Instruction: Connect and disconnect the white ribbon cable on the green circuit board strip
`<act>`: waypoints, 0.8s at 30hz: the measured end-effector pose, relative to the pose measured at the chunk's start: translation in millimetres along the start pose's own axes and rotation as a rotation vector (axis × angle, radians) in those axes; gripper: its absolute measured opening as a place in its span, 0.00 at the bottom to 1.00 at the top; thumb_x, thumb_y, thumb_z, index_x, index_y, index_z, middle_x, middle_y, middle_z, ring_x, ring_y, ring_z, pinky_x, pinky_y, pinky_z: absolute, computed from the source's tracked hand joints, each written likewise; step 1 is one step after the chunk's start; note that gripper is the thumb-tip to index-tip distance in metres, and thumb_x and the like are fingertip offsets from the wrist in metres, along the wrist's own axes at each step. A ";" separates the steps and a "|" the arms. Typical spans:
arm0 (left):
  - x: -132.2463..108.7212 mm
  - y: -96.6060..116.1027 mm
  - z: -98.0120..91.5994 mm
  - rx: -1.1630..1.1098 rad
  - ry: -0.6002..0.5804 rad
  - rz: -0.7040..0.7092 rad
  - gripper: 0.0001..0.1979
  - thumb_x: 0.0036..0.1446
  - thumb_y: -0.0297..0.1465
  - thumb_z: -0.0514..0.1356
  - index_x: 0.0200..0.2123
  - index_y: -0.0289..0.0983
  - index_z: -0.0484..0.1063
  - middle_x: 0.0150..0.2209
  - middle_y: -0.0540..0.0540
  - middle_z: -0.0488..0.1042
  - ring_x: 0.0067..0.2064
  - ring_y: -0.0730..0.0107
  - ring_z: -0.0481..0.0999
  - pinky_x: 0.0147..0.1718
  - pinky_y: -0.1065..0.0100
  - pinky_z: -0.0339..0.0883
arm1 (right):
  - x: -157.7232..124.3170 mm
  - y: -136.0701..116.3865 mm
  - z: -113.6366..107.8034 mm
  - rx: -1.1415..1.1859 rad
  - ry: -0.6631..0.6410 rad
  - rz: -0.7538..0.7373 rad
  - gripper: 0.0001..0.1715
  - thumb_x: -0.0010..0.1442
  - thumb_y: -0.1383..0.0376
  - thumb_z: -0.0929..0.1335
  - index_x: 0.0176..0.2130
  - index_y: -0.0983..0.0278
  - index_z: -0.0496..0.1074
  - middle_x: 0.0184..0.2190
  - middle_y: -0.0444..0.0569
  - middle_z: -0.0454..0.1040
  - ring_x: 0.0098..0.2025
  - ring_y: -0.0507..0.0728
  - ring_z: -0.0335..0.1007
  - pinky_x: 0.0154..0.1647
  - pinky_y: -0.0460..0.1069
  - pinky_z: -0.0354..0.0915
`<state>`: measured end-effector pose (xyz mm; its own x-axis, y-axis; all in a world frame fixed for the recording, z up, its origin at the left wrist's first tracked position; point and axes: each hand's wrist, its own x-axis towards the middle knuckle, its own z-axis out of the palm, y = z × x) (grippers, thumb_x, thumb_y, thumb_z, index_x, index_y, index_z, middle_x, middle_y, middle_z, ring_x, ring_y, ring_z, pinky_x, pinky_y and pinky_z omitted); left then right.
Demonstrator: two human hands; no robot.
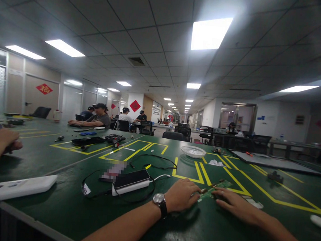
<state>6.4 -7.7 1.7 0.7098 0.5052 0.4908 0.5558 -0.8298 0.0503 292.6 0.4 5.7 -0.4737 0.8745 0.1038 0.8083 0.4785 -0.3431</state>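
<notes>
My left hand (181,196), with a wristwatch (159,200) on the wrist, rests on the green table with its fingers curled against the left end of a small green circuit board (215,188). My right hand (236,205) lies on the table with its fingers pressed to the board's right side. The board lies flat between both hands, near a yellow floor-tape style marking on the table top. What the fingertips pinch is too small to make out.
A power bank (131,181) with black and white cables lies left of my left hand. A white device (14,189) sits at the near left edge. A white basket (193,151), tools (91,140) and a panel (269,161) lie farther back. Another person's hand (3,140) rests at left; several people sit beyond.
</notes>
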 end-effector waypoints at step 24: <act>-6.4 -9.4 7.8 -0.060 -0.246 0.053 0.24 0.67 0.45 0.50 0.60 0.41 0.63 0.63 0.42 0.64 0.62 0.55 0.64 0.54 0.52 0.63 | -22.9 105.3 -17.7 -0.374 0.124 0.498 0.19 0.55 0.56 0.63 0.38 0.65 0.76 0.40 0.60 0.77 0.41 0.67 0.74 0.39 0.59 0.66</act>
<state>0.0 -1.3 -8.7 0.8253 0.4968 0.2683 0.4934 -0.8656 0.0853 394.7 32.2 -16.2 0.0162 0.9913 0.1307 0.9994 -0.0123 -0.0309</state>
